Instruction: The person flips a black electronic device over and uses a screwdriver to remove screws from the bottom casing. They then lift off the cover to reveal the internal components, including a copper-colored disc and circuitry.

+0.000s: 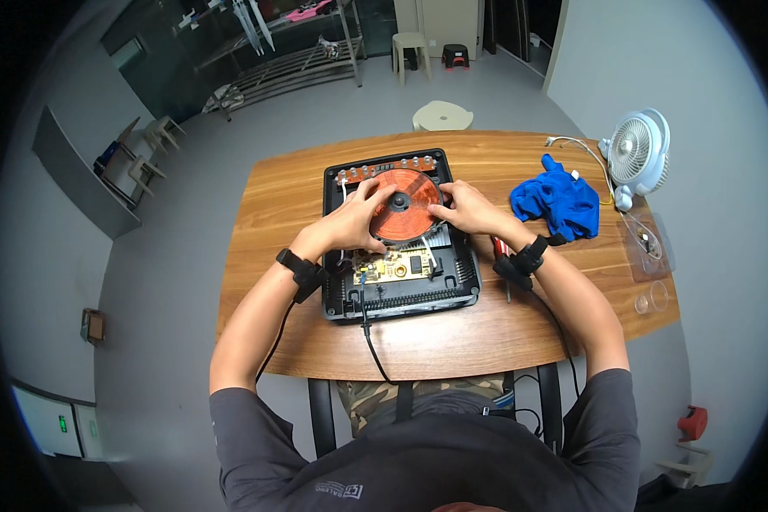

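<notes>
A black induction cooker base lies opened on the wooden table, its insides showing. Over its far half sits a round copper-coloured coil with a dark hub. My left hand grips the coil's left rim, thumb at the near edge and fingers curled over the far left. On the other side my right hand pinches the right rim between thumb and fingers. Nearer to me, a pale yellow circuit board with wires shows in the base. Whether the coil rests on the base or is lifted, I cannot tell.
Beside my right wrist lies a red-handled tool, partly hidden. A blue cloth, a white fan, a clear tray and clear cups occupy the table's right side. A black cord runs over the near edge.
</notes>
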`<act>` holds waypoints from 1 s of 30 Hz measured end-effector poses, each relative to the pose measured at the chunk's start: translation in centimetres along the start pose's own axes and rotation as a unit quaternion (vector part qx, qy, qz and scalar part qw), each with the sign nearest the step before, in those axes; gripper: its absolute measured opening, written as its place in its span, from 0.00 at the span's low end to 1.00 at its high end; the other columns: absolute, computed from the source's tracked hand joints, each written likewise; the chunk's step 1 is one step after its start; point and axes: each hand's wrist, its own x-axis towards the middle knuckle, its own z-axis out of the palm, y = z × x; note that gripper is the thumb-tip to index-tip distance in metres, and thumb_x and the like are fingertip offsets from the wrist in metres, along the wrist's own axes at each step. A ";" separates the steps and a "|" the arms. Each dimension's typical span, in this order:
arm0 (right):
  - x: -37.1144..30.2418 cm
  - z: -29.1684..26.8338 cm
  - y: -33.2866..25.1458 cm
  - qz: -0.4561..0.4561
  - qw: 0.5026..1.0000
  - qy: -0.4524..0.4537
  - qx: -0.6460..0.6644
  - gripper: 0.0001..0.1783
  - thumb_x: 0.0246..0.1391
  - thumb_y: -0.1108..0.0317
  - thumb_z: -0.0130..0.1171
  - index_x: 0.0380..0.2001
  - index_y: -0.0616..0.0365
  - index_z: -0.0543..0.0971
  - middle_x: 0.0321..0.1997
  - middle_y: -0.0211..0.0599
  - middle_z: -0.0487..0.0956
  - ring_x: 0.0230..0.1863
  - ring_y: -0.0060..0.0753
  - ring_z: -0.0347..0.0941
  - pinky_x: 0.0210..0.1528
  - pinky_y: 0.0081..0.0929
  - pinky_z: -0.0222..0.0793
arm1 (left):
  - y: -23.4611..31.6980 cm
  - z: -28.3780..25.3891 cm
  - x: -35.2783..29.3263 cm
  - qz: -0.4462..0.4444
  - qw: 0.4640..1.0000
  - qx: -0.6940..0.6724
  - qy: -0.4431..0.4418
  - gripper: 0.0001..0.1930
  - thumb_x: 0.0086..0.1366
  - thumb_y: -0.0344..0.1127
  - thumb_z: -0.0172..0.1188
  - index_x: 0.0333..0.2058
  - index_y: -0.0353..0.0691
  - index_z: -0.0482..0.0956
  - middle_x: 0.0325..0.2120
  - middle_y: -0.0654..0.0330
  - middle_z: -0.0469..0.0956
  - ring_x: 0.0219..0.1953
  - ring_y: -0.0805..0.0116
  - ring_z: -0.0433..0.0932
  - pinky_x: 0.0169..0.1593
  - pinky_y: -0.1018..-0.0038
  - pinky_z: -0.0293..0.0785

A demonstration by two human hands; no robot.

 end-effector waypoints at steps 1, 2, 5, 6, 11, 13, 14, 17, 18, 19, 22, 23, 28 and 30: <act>0.0 -0.3 -0.4 0.023 1.000 -0.022 0.003 0.31 0.59 0.51 0.66 0.49 0.73 0.80 0.43 0.63 0.80 0.47 0.57 0.77 0.52 0.44 0.73 | -0.1 0.1 0.0 0.002 1.000 0.016 -0.002 0.63 0.42 0.41 0.85 0.74 0.49 0.53 0.73 0.43 0.49 0.73 0.39 0.57 0.73 0.54 0.65; 0.0 -0.1 -0.4 0.021 0.999 -0.024 0.008 0.30 0.59 0.51 0.66 0.49 0.72 0.81 0.43 0.63 0.80 0.47 0.57 0.77 0.52 0.44 0.73 | -0.2 0.2 -0.1 -0.002 1.000 0.015 -0.004 0.63 0.42 0.41 0.85 0.74 0.49 0.53 0.73 0.43 0.49 0.73 0.39 0.57 0.73 0.54 0.65; -0.2 0.0 0.1 0.017 1.000 -0.023 0.010 0.30 0.59 0.52 0.66 0.50 0.72 0.81 0.43 0.61 0.80 0.47 0.55 0.77 0.52 0.44 0.73 | -0.2 0.3 -0.3 -0.006 1.000 0.010 -0.003 0.62 0.43 0.42 0.85 0.74 0.48 0.54 0.73 0.43 0.49 0.73 0.41 0.56 0.73 0.55 0.65; -0.3 0.1 0.3 0.016 1.000 -0.019 0.004 0.29 0.60 0.52 0.66 0.50 0.72 0.80 0.43 0.61 0.80 0.47 0.55 0.77 0.53 0.43 0.73 | -0.2 0.4 -0.3 -0.003 1.000 0.007 0.000 0.61 0.43 0.42 0.84 0.74 0.48 0.55 0.73 0.43 0.49 0.73 0.41 0.56 0.73 0.55 0.65; -0.3 0.7 0.8 0.016 1.000 -0.006 0.007 0.31 0.60 0.54 0.66 0.54 0.73 0.78 0.44 0.59 0.79 0.49 0.54 0.76 0.54 0.43 0.72 | -0.5 0.8 -0.6 -0.005 1.000 -0.019 0.004 0.61 0.45 0.44 0.84 0.74 0.47 0.55 0.74 0.45 0.48 0.74 0.41 0.56 0.73 0.55 0.64; -0.5 0.4 0.4 0.003 1.000 -0.014 -0.002 0.33 0.60 0.54 0.66 0.56 0.75 0.76 0.45 0.59 0.79 0.49 0.55 0.76 0.55 0.43 0.72 | -0.2 0.6 -1.0 -0.013 1.000 -0.019 0.004 0.59 0.47 0.46 0.83 0.74 0.47 0.55 0.74 0.45 0.48 0.73 0.42 0.57 0.73 0.56 0.64; -0.5 0.7 0.6 -0.006 1.000 -0.007 -0.010 0.34 0.60 0.54 0.66 0.56 0.75 0.76 0.45 0.59 0.79 0.49 0.55 0.76 0.55 0.43 0.72 | -0.1 0.6 -1.3 -0.018 1.000 -0.020 0.004 0.59 0.48 0.47 0.83 0.74 0.46 0.55 0.74 0.45 0.49 0.73 0.43 0.57 0.74 0.56 0.63; -0.5 1.3 2.2 -0.027 0.999 0.019 -0.030 0.35 0.60 0.54 0.66 0.58 0.77 0.74 0.46 0.59 0.79 0.49 0.55 0.76 0.55 0.43 0.72 | -0.5 0.2 -1.9 -0.017 0.999 -0.037 0.020 0.55 0.52 0.50 0.80 0.73 0.44 0.57 0.74 0.46 0.51 0.73 0.45 0.58 0.73 0.57 0.63; -0.6 1.5 2.2 -0.032 0.999 0.025 -0.032 0.35 0.60 0.55 0.67 0.58 0.77 0.74 0.46 0.59 0.79 0.49 0.55 0.76 0.55 0.43 0.72 | -0.9 0.0 -2.2 -0.016 0.999 -0.044 0.022 0.54 0.53 0.51 0.79 0.73 0.44 0.58 0.73 0.46 0.53 0.73 0.46 0.59 0.73 0.57 0.63; -0.7 1.6 2.2 -0.038 0.998 0.031 -0.035 0.35 0.60 0.55 0.67 0.58 0.78 0.74 0.46 0.59 0.79 0.49 0.55 0.76 0.55 0.43 0.73 | -1.2 -0.2 -2.6 -0.016 0.998 -0.050 0.024 0.52 0.55 0.51 0.78 0.72 0.43 0.59 0.72 0.46 0.55 0.72 0.46 0.60 0.73 0.57 0.63; -0.9 0.8 1.3 -0.017 1.000 0.021 0.002 0.35 0.60 0.56 0.67 0.60 0.75 0.73 0.47 0.58 0.79 0.49 0.54 0.76 0.55 0.42 0.73 | -1.5 -1.1 -4.5 -0.014 0.998 -0.056 0.036 0.38 0.60 0.44 0.74 0.66 0.40 0.70 0.62 0.48 0.67 0.66 0.48 0.68 0.69 0.59 0.67; -1.1 0.3 1.0 -0.010 0.999 0.032 0.022 0.35 0.60 0.56 0.67 0.60 0.74 0.73 0.48 0.58 0.78 0.49 0.53 0.77 0.55 0.41 0.74 | -1.4 -1.5 -5.2 -0.032 0.998 -0.045 0.026 0.34 0.60 0.42 0.74 0.63 0.40 0.72 0.60 0.49 0.69 0.64 0.48 0.69 0.68 0.59 0.68; -2.2 -3.3 3.1 0.031 0.991 0.111 -0.065 0.28 0.60 0.57 0.66 0.53 0.70 0.76 0.48 0.57 0.79 0.50 0.55 0.78 0.54 0.43 0.75 | -1.8 -0.9 -9.1 -0.024 0.998 0.024 0.045 0.16 0.62 0.37 0.70 0.47 0.37 0.83 0.47 0.52 0.75 0.55 0.51 0.74 0.61 0.59 0.72; -3.5 -4.3 4.4 0.066 0.984 0.109 -0.122 0.28 0.60 0.55 0.65 0.53 0.69 0.76 0.48 0.58 0.79 0.52 0.57 0.78 0.55 0.45 0.74 | -1.4 -0.4 -9.8 -0.016 0.998 0.020 0.049 0.14 0.62 0.36 0.70 0.45 0.37 0.84 0.46 0.52 0.76 0.54 0.52 0.74 0.60 0.59 0.71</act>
